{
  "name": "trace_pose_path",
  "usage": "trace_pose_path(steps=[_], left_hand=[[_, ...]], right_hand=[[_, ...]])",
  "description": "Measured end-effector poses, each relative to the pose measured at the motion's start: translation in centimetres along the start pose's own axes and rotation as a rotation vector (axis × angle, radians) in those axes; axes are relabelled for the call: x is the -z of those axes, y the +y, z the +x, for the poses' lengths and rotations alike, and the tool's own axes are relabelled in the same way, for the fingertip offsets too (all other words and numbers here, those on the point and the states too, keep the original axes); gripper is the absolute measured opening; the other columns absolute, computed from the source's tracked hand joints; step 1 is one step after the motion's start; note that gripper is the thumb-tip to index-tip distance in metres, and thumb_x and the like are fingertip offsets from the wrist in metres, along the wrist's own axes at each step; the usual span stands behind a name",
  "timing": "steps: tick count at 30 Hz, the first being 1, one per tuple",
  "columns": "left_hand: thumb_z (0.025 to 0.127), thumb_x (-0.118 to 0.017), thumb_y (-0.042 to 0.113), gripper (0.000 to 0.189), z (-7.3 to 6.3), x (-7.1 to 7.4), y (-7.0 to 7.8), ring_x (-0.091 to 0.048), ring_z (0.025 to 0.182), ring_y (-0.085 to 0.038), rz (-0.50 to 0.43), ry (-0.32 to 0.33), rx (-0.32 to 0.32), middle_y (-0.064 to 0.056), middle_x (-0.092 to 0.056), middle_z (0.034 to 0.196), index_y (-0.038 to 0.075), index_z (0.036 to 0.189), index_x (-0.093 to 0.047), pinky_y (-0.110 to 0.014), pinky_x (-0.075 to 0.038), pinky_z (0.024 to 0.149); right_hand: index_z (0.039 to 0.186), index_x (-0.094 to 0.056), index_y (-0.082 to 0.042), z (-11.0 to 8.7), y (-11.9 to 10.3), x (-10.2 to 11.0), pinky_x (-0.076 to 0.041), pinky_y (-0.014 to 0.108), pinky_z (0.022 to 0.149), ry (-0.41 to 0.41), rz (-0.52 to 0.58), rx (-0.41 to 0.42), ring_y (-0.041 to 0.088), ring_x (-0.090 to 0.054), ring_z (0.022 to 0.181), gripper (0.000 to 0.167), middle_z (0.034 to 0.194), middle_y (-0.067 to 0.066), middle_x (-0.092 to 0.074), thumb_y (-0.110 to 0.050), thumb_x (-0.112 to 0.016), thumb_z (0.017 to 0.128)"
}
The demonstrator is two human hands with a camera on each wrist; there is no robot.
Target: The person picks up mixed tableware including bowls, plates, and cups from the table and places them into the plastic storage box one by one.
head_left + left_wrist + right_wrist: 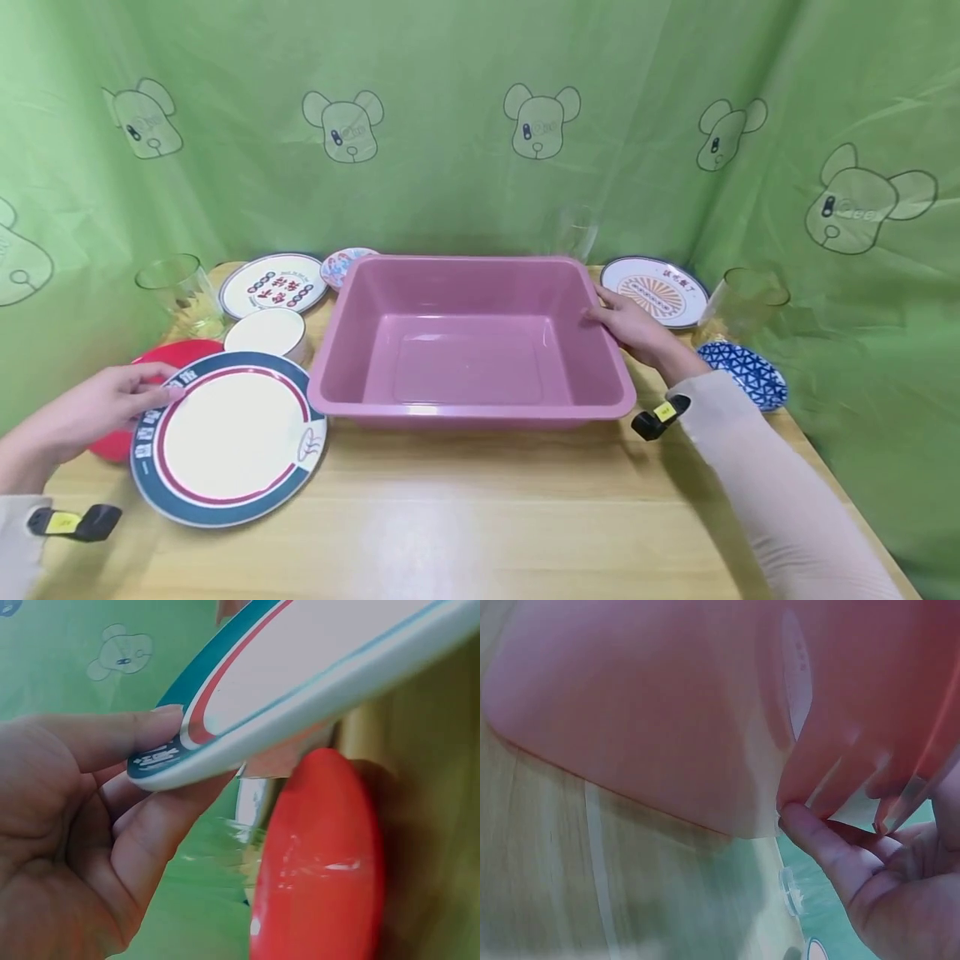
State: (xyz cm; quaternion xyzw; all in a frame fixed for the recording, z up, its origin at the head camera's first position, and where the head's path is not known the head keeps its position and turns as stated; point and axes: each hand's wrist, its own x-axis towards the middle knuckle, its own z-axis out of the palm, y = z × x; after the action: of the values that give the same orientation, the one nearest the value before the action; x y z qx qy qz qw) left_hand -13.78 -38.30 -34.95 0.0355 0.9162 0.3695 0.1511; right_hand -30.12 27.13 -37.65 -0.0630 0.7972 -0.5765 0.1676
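My left hand [105, 412] pinches the left edge of a round white plate [232, 437] with a dark teal rim and a red ring. In the left wrist view the thumb lies on the plate's top face, fingers beneath, and the plate is tilted. Below and behind it is a red plate [319, 862], partly covered in the head view. A pink rectangular basin [472, 411] stands mid-table with nothing in it. My right hand [637, 325] grips the basin's right rim, thumb over the inside; in the right wrist view its fingers [825, 844] reach under the outer wall.
At the left stand a white bowl [266, 333], a plate with red lettering [277, 287], a small patterned plate [347, 265] and a glass [180, 292]. Right of the basin are a sunburst plate [652, 292], a blue-patterned dish [746, 375] and another glass [742, 300]. Green curtains [450, 192] enclose the table.
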Motion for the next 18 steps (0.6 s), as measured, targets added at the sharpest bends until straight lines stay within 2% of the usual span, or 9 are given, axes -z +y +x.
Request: trace_pose_path(steps=[4,8,14,18], left_hand=[[0.105,-0.047,0.022,0.044,-0.3,0.7,0.4,-0.065,0.067,-0.018,-0.033,0.07,0.015,-0.008,-0.068,0.084,-0.014,0.131,-0.045,-0.03,-0.057,0.059],[0.106,-0.043,0.028,0.052,-0.4,1.2,0.7,-0.065,0.063,-0.019,-0.035,0.15,0.028,-0.009,-0.067,0.079,-0.015,0.135,-0.039,-0.031,-0.057,0.056],[0.105,-0.045,0.031,0.055,-0.2,1.6,1.1,-0.065,0.063,-0.015,-0.034,0.303,0.045,-0.009,-0.066,0.081,-0.013,0.135,-0.037,-0.03,-0.057,0.055],[0.103,-0.046,0.038,0.059,0.0,1.8,1.8,-0.064,0.063,-0.014,-0.028,0.383,0.063,-0.008,-0.068,0.081,-0.01,0.136,-0.04,-0.031,-0.056,0.054]], right_hand=[[0.158,-0.015,-0.018,-0.3,-0.2,0.2,-0.058,0.035,0.081,-0.021,-0.06,0.034,0.034,-0.064,0.104,0.067,0.131,0.034,-0.051,-0.02,-0.053,0.102],[0.157,-0.015,-0.012,-0.5,-0.7,0.4,-0.056,0.034,0.085,-0.032,-0.155,0.056,0.036,-0.061,0.111,0.066,0.132,0.033,-0.052,-0.025,-0.051,0.103],[0.155,-0.015,-0.002,-0.6,-2.1,0.7,-0.051,0.045,0.095,-0.019,-0.304,0.068,0.041,-0.052,0.121,0.065,0.137,0.031,-0.048,-0.025,-0.048,0.104],[0.155,-0.012,0.001,-0.6,-3.1,0.8,-0.049,0.049,0.098,0.011,-0.411,0.048,0.043,-0.048,0.125,0.069,0.145,0.032,-0.038,-0.025,-0.049,0.103]])
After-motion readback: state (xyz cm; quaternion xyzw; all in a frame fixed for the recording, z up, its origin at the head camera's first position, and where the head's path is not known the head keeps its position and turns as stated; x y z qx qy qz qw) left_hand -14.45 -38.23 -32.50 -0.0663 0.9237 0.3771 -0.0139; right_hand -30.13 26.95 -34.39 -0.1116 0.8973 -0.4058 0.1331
